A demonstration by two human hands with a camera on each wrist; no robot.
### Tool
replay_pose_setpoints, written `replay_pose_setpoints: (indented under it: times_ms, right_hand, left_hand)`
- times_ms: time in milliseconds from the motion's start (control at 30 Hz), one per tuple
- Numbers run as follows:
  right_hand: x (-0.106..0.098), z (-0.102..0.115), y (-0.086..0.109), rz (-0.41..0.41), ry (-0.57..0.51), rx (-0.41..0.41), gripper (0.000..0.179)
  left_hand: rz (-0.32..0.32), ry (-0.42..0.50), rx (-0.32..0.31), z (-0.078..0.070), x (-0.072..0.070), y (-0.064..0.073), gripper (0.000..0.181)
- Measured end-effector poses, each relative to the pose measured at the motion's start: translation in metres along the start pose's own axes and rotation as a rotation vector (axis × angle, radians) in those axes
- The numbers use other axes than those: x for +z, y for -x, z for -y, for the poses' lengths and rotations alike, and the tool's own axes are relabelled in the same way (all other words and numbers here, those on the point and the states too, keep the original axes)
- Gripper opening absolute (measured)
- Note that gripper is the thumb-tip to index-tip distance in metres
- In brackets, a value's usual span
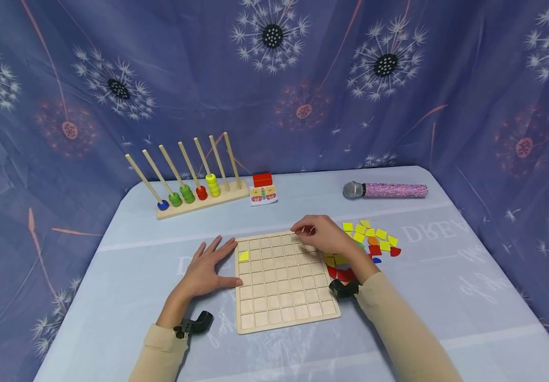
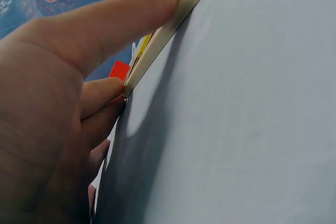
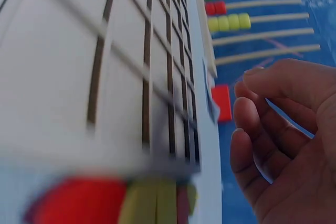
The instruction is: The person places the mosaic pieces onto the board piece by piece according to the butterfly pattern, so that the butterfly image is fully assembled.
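Observation:
A wooden grid board (image 1: pixel 286 324) lies on the table, with one yellow square tile (image 1: pixel 243 257) in a cell near its far left corner. My left hand (image 1: pixel 207 273) is spread at the board's left side; its thumb and a fingertip touch the edge, as the left wrist view shows too. Over the board's far right part hovers my right hand (image 1: pixel 327 235), fingers loosely bent. In the right wrist view no piece shows between the thumb and fingers (image 3: pixel 245 113). Loose coloured pieces (image 1: pixel 385 245), mostly yellow squares plus red ones, lie right of the board, partly under the right forearm.
A bead rack (image 1: pixel 202 206) with upright pegs and coloured beads stands at the back left. Beside it are a red block (image 1: pixel 262 180) and a small patterned card (image 1: pixel 263 196). A glittery microphone (image 1: pixel 393 190) lies at the back right, before a dandelion-print curtain (image 1: pixel 198 69).

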State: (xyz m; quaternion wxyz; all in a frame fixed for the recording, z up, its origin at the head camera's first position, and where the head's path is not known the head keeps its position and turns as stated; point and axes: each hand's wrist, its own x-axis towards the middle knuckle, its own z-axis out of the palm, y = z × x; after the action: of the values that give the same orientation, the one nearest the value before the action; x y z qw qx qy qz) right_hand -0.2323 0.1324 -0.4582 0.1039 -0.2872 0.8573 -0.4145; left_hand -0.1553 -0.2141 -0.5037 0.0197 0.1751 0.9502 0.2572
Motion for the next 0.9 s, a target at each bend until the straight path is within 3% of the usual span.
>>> replay_pose_setpoints:
  times_ms: [400, 633, 900]
  right_hand:
    - [-0.032, -0.033, 0.032, -0.061, 0.067, 0.116, 0.023]
    - [-0.038, -0.049, 0.044, -0.011, 0.092, 0.203, 0.029]
    - [-0.046, -0.057, 0.051, 0.009, 0.161, 0.184, 0.036]
  left_hand:
    - [0.025, -0.024, -0.026, -0.006, 0.000, 0.001, 0.099]
    - [0.034, -0.029, -0.017, -0.006, 0.004, 0.006, 0.099]
    - [0.014, -0.034, -0.007, -0.008, 0.002, 0.003, 0.098]
